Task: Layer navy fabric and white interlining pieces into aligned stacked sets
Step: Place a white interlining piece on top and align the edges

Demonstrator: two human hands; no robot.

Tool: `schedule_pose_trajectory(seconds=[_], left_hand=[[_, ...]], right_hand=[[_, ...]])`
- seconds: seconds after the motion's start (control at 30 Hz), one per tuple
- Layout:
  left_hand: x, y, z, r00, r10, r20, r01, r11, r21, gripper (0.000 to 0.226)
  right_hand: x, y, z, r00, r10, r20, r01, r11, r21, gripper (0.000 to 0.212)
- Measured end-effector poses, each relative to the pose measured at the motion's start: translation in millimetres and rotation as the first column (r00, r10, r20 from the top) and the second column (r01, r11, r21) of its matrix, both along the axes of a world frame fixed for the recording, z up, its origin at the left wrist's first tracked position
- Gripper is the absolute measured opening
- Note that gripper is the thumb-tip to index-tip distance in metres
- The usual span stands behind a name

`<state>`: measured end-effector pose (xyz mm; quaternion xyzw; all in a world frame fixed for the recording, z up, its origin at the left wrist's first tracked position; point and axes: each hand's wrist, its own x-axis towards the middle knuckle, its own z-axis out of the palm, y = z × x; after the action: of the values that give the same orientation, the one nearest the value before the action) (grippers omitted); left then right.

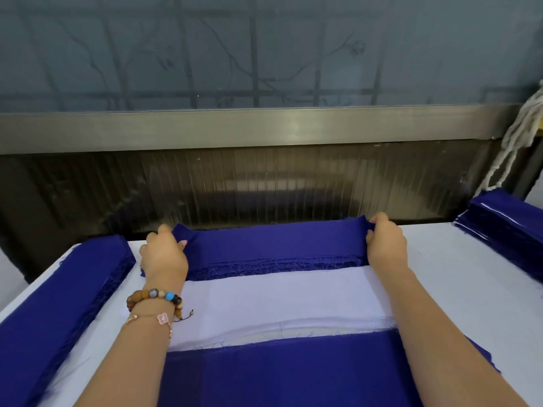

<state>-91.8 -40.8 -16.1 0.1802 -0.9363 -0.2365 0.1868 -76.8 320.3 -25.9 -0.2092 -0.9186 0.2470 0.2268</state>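
A stack of navy fabric strips lies across the far side of the white table. My left hand pinches the left end of the top navy strip. At the strip's right end, my right hand grips it and lifts it slightly. Just in front of that stack lies a pile of white interlining pieces. Nearest to me, a navy piece is spread flat, partly under my forearms.
A long navy stack runs along the table's left edge. Another navy stack with white layers sits at the far right. Behind the table stand a dark ribbed panel and metal rail. White cord hangs at right.
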Motion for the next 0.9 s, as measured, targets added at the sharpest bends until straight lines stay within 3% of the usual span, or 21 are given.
schedule_pose_trajectory(seconds=[0.13, 0.2, 0.4, 0.57, 0.73, 0.9], left_hand=[[5, -11, 10, 0.998, -0.055, -0.002, 0.055, 0.997, -0.05, 0.034], [9, -21, 17, 0.998, -0.061, -0.015, 0.061, 0.998, -0.018, 0.031], [37, -27, 45, 0.989, -0.115, -0.097, 0.117, 0.993, 0.01, 0.021], [73, -39, 63, 0.98, -0.172, -0.101, 0.176, 0.984, 0.034, 0.019], [125, -57, 55, 0.952, -0.262, -0.156, 0.276, 0.958, 0.079, 0.025], [167, -65, 29, 0.961, -0.24, -0.135, 0.265, 0.941, 0.212, 0.026]], right_hand=[[7, -1, 16, 0.984, 0.056, 0.171, -0.101, 0.958, 0.27, 0.037], [12, 3, 27, 0.978, 0.039, 0.203, -0.103, 0.944, 0.314, 0.039], [42, 9, 44, 0.975, 0.037, 0.221, -0.103, 0.95, 0.295, 0.041], [82, 14, 55, 0.987, 0.086, 0.135, -0.116, 0.966, 0.23, 0.042], [129, 19, 63, 0.987, 0.143, 0.079, -0.159, 0.95, 0.269, 0.034], [174, 18, 46, 0.978, 0.189, 0.085, -0.201, 0.965, 0.169, 0.029]])
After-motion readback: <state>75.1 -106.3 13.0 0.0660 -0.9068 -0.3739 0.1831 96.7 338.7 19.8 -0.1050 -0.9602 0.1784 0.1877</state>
